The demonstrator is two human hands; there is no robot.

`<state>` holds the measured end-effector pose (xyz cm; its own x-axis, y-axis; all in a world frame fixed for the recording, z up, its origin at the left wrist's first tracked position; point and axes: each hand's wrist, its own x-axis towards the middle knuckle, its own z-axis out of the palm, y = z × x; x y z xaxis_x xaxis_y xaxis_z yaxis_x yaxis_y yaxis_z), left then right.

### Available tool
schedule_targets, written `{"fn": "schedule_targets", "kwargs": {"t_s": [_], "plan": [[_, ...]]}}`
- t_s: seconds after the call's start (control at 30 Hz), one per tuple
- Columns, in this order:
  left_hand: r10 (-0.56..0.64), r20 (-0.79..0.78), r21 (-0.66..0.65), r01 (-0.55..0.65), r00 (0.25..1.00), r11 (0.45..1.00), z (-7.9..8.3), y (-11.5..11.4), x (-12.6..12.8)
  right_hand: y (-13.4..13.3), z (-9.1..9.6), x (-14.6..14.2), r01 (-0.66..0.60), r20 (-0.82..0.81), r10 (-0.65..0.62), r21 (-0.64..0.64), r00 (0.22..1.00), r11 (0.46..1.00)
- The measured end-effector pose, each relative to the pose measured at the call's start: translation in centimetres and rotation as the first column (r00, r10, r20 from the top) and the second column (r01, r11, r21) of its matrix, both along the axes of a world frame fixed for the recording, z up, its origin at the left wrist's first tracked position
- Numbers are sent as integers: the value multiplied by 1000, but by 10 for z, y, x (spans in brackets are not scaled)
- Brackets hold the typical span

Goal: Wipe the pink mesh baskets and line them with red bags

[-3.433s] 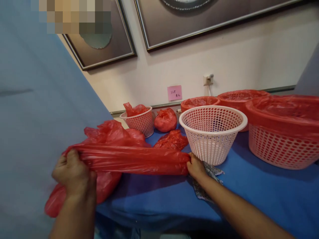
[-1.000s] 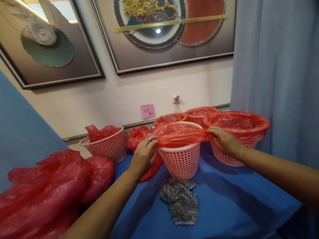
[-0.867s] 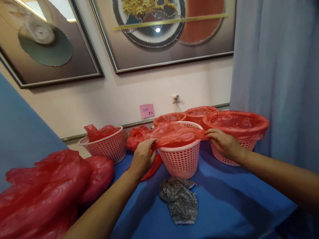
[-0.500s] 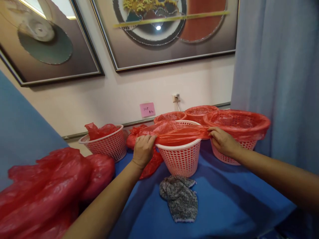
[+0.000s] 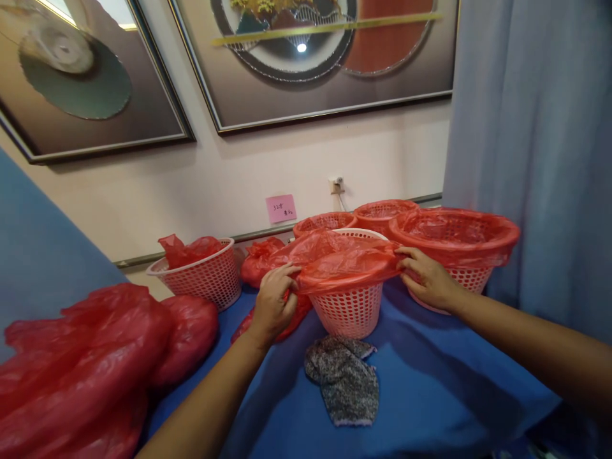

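A pink perforated plastic basket (image 5: 348, 311) stands upright in the middle of the blue-covered table. Over its front rim is folded the edge of a red plastic bag (image 5: 349, 266); the white back rim still shows bare. At the left side of the rim, my left hand (image 5: 276, 298) pinches the bag's edge between thumb and fingers. My right hand (image 5: 425, 274) grips the same edge on the right side. Just in front of the basket lies a grey speckled knit cloth (image 5: 345, 382).
Another basket (image 5: 210, 274) holding a crumpled red bag sits back left. A big heap of red bags (image 5: 95, 363) fills the left front. Red-lined baskets (image 5: 459, 245) stand behind and at the right. A blue curtain (image 5: 530, 159) hangs on the right.
The bag's front edge, stretched across above the rim before, has come down over the outside of the basket's front. Both hands have stayed near the rim's sides.
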<state>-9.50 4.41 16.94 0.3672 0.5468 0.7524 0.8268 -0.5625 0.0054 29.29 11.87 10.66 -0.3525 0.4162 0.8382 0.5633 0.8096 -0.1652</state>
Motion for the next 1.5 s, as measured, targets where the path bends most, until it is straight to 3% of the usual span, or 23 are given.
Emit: {"fn": "schedule_targets", "kwargs": {"t_s": [0.13,0.27,0.43,0.53,0.67,0.8,0.93,1.07,1.2,1.3,1.4,1.5], "plan": [[19,-62,-12,-20,998,1000,-3,3,4,-1,-2,-7,124,57,-122,-42,991,991],[19,-94,-10,-20,995,1000,-10,1,10,-25,9,-15,262,43,-261,-11,964,965],[-19,-60,14,20,998,1000,-12,2,22,-61,40,-47,25,40,-32,184,999,983],[-76,-19,-1,76,997,997,-10,-1,28,-65,48,-74,-57,104,37,194,994,979],[-89,17,-68,90,996,994,-1,-3,21,-48,39,-92,-45,124,33,93,992,995],[-27,-73,-111,18,997,994,8,11,-2,-32,26,-91,-34,165,25,49,986,998],[46,-57,-82,-51,997,995,7,30,-20,-26,21,-87,-89,113,76,117,991,989],[60,-55,-56,-63,997,996,1,32,-20,-26,12,-81,-127,42,120,226,992,966],[108,-46,-24,-109,993,994,-5,26,-18,-30,-3,-71,-35,-82,61,291,995,956],[128,-38,-14,-129,991,992,-11,24,-16,-28,-11,-66,80,-134,-46,256,990,963],[105,-3,-7,-105,994,994,-16,25,-12,-20,-9,-61,174,-149,-143,218,978,960],[81,44,16,-82,996,996,-22,26,-9,-14,-2,-57,178,-154,-146,223,977,958]]}}
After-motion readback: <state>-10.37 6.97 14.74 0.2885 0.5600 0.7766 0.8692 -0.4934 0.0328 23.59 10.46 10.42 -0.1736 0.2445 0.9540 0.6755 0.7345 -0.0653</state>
